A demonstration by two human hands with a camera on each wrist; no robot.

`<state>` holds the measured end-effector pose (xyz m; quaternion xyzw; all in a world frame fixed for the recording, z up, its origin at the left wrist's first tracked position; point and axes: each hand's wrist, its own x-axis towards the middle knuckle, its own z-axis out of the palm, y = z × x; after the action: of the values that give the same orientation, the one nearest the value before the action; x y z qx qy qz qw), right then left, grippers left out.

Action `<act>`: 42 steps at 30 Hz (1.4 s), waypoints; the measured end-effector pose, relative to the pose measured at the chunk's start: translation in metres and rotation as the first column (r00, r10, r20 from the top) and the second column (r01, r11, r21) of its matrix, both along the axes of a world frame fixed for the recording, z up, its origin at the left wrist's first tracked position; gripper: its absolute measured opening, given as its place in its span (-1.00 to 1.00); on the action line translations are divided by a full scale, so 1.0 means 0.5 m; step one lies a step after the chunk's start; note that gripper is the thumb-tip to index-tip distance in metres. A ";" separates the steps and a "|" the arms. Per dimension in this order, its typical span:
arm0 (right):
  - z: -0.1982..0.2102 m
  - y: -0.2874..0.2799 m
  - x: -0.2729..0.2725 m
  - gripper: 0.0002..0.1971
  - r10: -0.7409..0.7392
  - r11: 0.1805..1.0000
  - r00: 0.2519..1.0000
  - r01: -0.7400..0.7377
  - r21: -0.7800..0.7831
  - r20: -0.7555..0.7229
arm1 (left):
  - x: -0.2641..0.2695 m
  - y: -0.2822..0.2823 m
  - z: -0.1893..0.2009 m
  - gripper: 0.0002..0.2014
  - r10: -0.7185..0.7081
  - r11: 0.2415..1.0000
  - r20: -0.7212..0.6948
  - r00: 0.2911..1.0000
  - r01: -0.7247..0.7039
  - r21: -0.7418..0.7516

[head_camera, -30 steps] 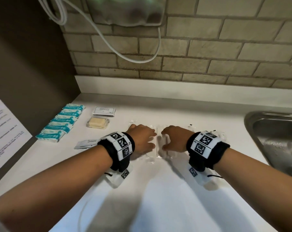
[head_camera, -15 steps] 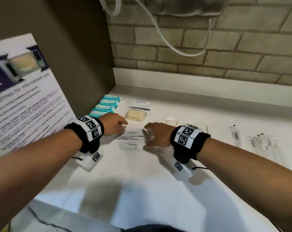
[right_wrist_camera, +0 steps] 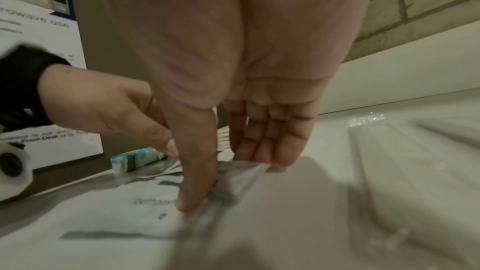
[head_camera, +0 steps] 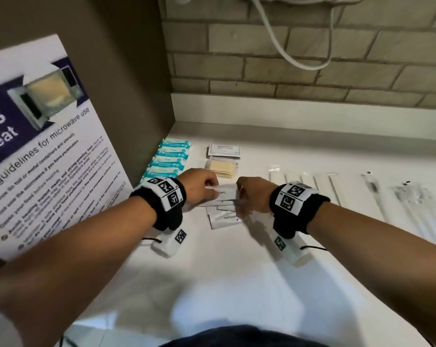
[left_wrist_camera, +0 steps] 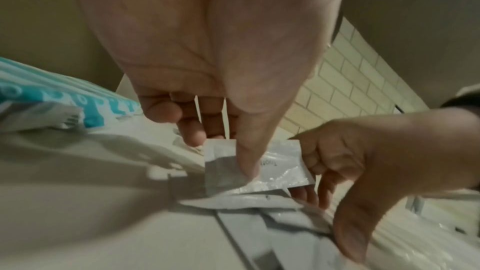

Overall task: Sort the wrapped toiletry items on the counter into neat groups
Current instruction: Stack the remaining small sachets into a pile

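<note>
Counter — hands pinch sachet.

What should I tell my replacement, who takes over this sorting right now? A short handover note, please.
Left hand: pinches one end of a white toothpaste sachet, lifted off the counter.
Right hand: holds the sachet's other end.
Below them, more white sachets lie overlapping, askew.
Done: teal packets in a neat row by the left wall; card packet and yellowish pack set beside them; long clear-wrapped items side by side to the right.
Left: square up the sachets; tidy the loose clear packets at far right.
</note>
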<state>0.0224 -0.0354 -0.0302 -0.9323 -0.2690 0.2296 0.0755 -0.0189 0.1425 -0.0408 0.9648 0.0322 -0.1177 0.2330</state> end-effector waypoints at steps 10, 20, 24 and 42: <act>0.003 -0.007 0.009 -0.59 -0.019 1.000 1.000 0.019 0.001 -0.011 | -0.019 0.046 0.017 -0.74 0.139 0.985 0.149 0.979 -0.122 -0.121; 0.015 -0.011 0.004 -0.55 0.041 0.996 0.998 -0.037 -0.076 0.041 | -0.048 0.038 0.024 -0.89 0.219 0.964 0.232 0.948 -0.173 -0.205; 0.030 -0.002 0.014 -0.60 0.090 0.990 0.993 -0.081 -0.116 0.073 | -0.042 0.030 0.043 -0.83 0.236 0.952 0.260 0.936 -0.170 -0.254; 0.003 -0.013 -0.032 -0.56 0.205 0.977 0.977 -0.208 -0.046 -0.058 | -0.030 -0.004 0.052 -0.70 -0.203 0.958 -0.102 0.974 0.219 0.185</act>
<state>0.0065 -0.0419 -0.0286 -0.8947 -0.3562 0.2674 0.0340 -0.0339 0.1406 -0.0148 0.9752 -0.0501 -0.1776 0.1221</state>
